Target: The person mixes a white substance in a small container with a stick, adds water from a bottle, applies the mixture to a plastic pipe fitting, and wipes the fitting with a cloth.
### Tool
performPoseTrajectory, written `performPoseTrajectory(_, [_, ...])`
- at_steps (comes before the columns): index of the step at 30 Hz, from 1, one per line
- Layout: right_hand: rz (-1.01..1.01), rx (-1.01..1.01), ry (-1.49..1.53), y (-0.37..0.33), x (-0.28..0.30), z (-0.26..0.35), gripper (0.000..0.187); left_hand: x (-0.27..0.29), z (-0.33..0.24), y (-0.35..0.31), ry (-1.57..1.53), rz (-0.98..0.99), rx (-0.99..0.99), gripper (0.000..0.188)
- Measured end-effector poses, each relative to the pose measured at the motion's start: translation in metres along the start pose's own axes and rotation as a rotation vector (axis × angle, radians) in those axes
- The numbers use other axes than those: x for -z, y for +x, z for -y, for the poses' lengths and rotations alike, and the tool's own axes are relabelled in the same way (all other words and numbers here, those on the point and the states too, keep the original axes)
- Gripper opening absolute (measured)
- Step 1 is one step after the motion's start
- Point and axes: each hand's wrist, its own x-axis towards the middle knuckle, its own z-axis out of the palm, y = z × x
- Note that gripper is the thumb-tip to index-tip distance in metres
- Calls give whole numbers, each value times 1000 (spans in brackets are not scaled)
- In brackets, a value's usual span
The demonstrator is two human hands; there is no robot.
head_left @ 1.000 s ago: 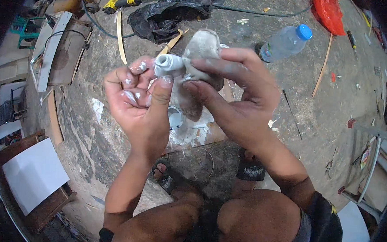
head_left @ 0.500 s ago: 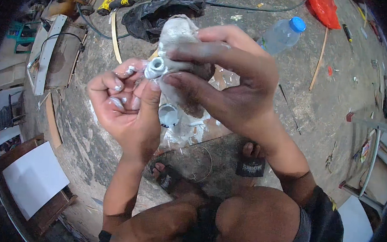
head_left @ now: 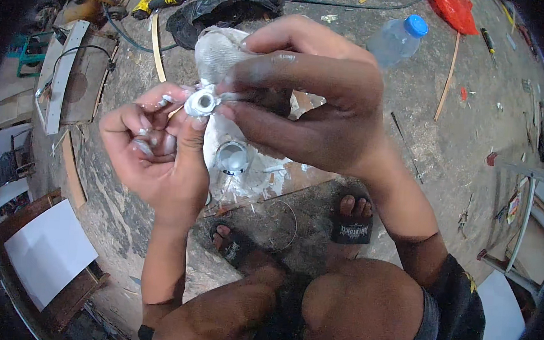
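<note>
Between the thumb and fingers of my left hand (head_left: 161, 147) is a small round white fitting (head_left: 202, 103) with a dark hole in its end, smeared with white paste. White smears also cover those fingertips. My right hand (head_left: 326, 105) grips a bunched whitish cloth (head_left: 220, 54), its thumb and fingertips pinched close against the fitting's right side. The cloth hangs behind and below the fingers, partly hidden. Below the hands, a small round container (head_left: 232, 158) with white stuff inside stands on a board (head_left: 296, 187) streaked with white.
Beyond my hands lie a black plastic bag (head_left: 222, 11), a yellow-and-black power tool (head_left: 165, 1) and a hose. A blue-capped bottle (head_left: 397, 43) and a red plastic bag (head_left: 452, 19) are at far right. Wood strips (head_left: 447, 81) lie about. A white panel (head_left: 49, 250) rests at left.
Both hands have shifted left and slightly down with the fitting and the cloth. The fitting's hole now faces me more squarely, and the right fingertips are closer to it.
</note>
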Motion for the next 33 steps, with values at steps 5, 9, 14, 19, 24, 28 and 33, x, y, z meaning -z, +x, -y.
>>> performPoseTrajectory(5, [-71, 63, 0, 0, 1, -7, 20, 1, 0, -5, -88, -25, 75, 42])
performPoseTrajectory(9, [-72, -43, -31, -3, 15, -7, 22, -1, -2, -10, -224, -61, 221, 39])
performPoseTrajectory(14, [-280, -489, 131, -6, 12, 15, 20, -2, -5, -9, -310, -71, 371, 37])
performPoseTrajectory(19, [-220, -262, 88, -10, 5, 7, 29, -1, -3, -11, -365, -83, 426, 38])
performPoseTrajectory(24, [-325, -148, 196, -14, -20, 0, 37, -7, -7, -11, -273, -86, 353, 38])
performPoseTrajectory(28, [-292, -192, 258, -16, -25, 3, 39, -8, -11, -9, -223, -83, 323, 38])
performPoseTrajectory(33, [-212, -235, 252, -13, -14, 5, 33, -8, -10, -8, -197, -44, 203, 40])
